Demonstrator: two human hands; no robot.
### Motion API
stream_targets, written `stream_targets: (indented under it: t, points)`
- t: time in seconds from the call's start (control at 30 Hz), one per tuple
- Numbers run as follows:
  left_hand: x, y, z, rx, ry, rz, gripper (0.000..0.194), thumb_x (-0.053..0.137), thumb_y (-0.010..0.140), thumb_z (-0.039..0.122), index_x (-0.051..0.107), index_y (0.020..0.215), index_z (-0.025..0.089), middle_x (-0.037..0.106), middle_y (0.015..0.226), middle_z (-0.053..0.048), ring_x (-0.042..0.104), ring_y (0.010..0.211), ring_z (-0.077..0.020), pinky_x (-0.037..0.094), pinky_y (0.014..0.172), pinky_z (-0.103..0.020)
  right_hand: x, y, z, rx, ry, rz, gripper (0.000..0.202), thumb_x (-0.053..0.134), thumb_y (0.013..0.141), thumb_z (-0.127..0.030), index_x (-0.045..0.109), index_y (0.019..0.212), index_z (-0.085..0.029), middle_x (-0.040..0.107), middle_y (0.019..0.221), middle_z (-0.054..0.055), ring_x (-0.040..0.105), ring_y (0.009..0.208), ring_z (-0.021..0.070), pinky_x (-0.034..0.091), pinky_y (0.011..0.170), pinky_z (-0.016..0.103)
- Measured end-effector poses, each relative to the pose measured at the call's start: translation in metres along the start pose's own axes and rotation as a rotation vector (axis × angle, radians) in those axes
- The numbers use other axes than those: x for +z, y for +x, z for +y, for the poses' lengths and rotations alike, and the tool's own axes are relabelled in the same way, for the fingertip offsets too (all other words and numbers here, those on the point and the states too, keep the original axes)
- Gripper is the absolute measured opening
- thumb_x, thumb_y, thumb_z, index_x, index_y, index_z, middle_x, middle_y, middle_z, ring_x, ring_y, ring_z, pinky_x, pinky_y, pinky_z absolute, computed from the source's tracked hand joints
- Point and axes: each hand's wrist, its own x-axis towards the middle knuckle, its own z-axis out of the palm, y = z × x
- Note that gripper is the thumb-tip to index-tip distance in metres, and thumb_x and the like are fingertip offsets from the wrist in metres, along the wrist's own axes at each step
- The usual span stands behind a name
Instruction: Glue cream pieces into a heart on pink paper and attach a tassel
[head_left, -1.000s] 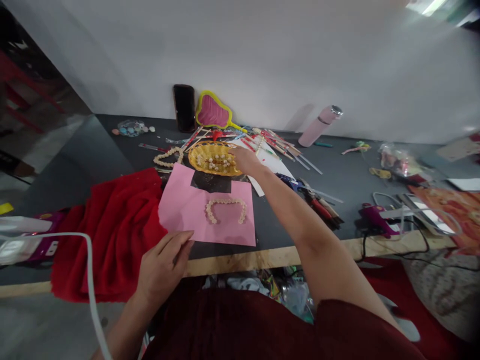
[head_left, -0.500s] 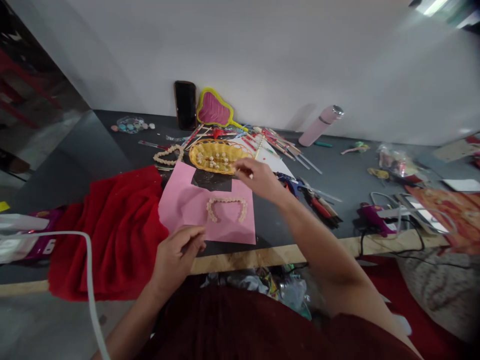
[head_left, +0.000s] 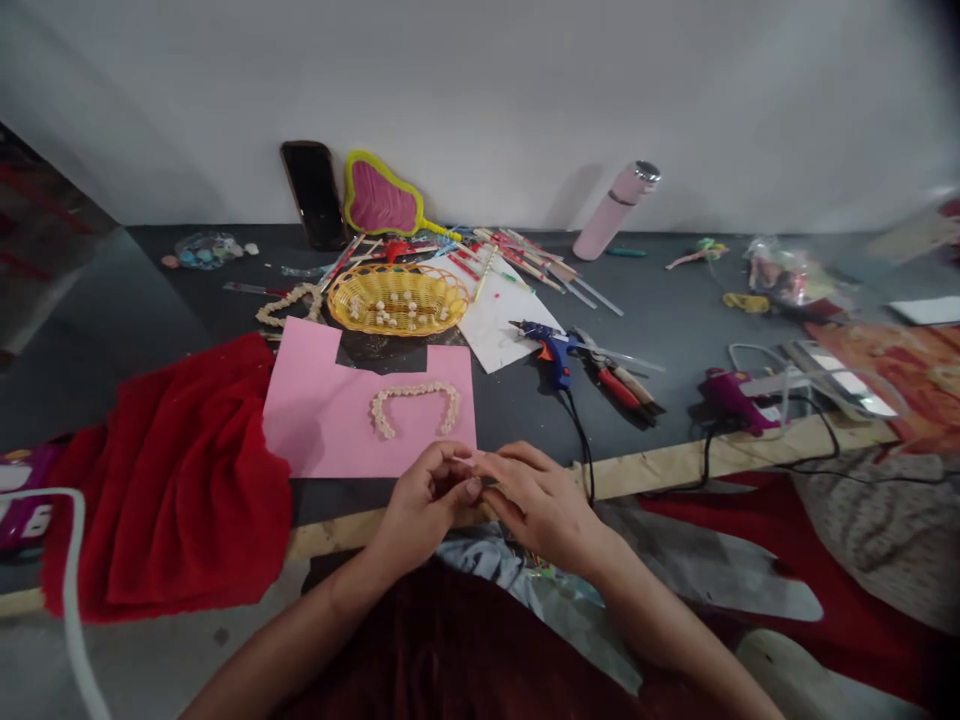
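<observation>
Left hand (head_left: 427, 500): fingers curled, thumb bent in, right at the wooden table edge (head_left: 337, 532); can't tell whether pinching anything.
Right hand (head_left: 544, 500): just back from the yellow woven basket (head_left: 435, 283), now meeting the left at the fingertips; contents hidden, no telling if pressed shut on something.
Switch: from one-handed reaching to close two-handed work, probably fiddly handling of some small piece.
Pink paper (head_left: 337, 430): flat, just beyond the fingers, notched along its far edge.
Cream beaded strip (head_left: 416, 388): arched on that paper, open ends facing near, untouched.
Pale beads (head_left: 381, 310): scattered inside the basket, behind the paper.
Cream beaded loop (head_left: 304, 289): just left of the basket.
Blue glue gun (head_left: 551, 345): off right, near red-handled pliers (head_left: 622, 385).
</observation>
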Motion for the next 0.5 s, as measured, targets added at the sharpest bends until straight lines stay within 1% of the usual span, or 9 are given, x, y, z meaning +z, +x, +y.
stream_targets:
  t: [0.07,0.13,0.17,0.23,0.3,0.33,0.4,0.5]
  points:
    - [0.006,0.0,0.001,-0.033,-0.012,-0.001,0.035,0.07,0.078,0.038,0.056,0.105,0.02,0.061,0.081,0.001,0.061,0.074,-0.0124,0.052,0.071,-0.027,-0.004,-0.009,0.013,0.039,0.022,-0.019,0.052,0.055,0.087,-0.019,0.044,0.136,-0.03,0.067,0.112,0.008,0.062,0.103,0.0251,0.055,0.087,0.046]
    - [0.009,-0.001,0.003,-0.042,0.056,-0.02,0.027,0.068,0.079,0.036,0.061,0.099,0.02,0.063,0.079,0.0,0.062,0.072,-0.012,0.052,0.071,-0.026,-0.011,-0.015,0.036,0.124,0.015,0.028,0.044,0.057,0.086,-0.024,0.051,0.129,-0.032,0.065,0.116,0.008,0.061,0.105,0.0268,0.053,0.09,0.049]
    - [0.01,-0.002,0.004,-0.04,0.119,-0.046,0.022,0.066,0.08,0.036,0.065,0.095,0.019,0.064,0.078,0.0,0.062,0.071,-0.0123,0.052,0.07,-0.026,-0.016,-0.017,0.051,0.193,-0.016,0.089,0.04,0.056,0.086,-0.027,0.053,0.125,-0.032,0.065,0.115,0.008,0.062,0.103,0.0273,0.053,0.089,0.049]
    - [0.009,-0.006,0.006,-0.033,0.264,-0.108,0.018,0.063,0.082,0.035,0.069,0.087,0.018,0.067,0.077,-0.003,0.064,0.07,-0.0136,0.052,0.069,-0.026,-0.026,-0.017,0.083,0.397,-0.112,0.181,0.035,0.052,0.088,-0.032,0.055,0.122,-0.027,0.064,0.113,0.011,0.063,0.096,0.0268,0.053,0.084,0.047]
    - [0.006,-0.011,0.009,-0.024,0.385,-0.136,0.019,0.06,0.083,0.034,0.072,0.086,0.019,0.07,0.077,-0.004,0.065,0.07,-0.0147,0.052,0.068,-0.025,-0.035,-0.013,0.111,0.587,-0.225,0.217,0.032,0.049,0.088,-0.036,0.058,0.115,-0.02,0.065,0.108,0.013,0.063,0.092,0.027,0.052,0.081,0.043]
    - [0.003,-0.013,0.011,-0.022,0.416,-0.125,0.02,0.06,0.083,0.034,0.072,0.088,0.02,0.071,0.078,-0.004,0.066,0.069,-0.015,0.052,0.067,-0.025,-0.038,-0.011,0.121,0.652,-0.266,0.218,0.033,0.049,0.088,-0.038,0.058,0.112,-0.018,0.065,0.105,0.014,0.063,0.09,0.027,0.051,0.08,0.042]
    - [-0.004,-0.019,0.015,-0.024,0.443,-0.072,0.021,0.062,0.08,0.034,0.072,0.091,0.02,0.072,0.079,-0.004,0.066,0.07,-0.0152,0.053,0.065,-0.025,-0.042,-0.003,0.134,0.735,-0.324,0.178,0.035,0.049,0.088,-0.042,0.058,0.11,-0.016,0.067,0.101,0.014,0.064,0.089,0.0273,0.05,0.078,0.04]
    - [-0.018,-0.027,0.02,-0.016,0.489,0.025,0.021,0.068,0.073,0.033,0.073,0.088,0.02,0.072,0.078,-0.003,0.065,0.069,-0.015,0.054,0.063,-0.024,-0.043,0.011,0.14,0.824,-0.363,0.071,0.039,0.049,0.088,-0.047,0.058,0.109,-0.016,0.069,0.097,0.013,0.065,0.089,0.0279,0.048,0.077,0.037]
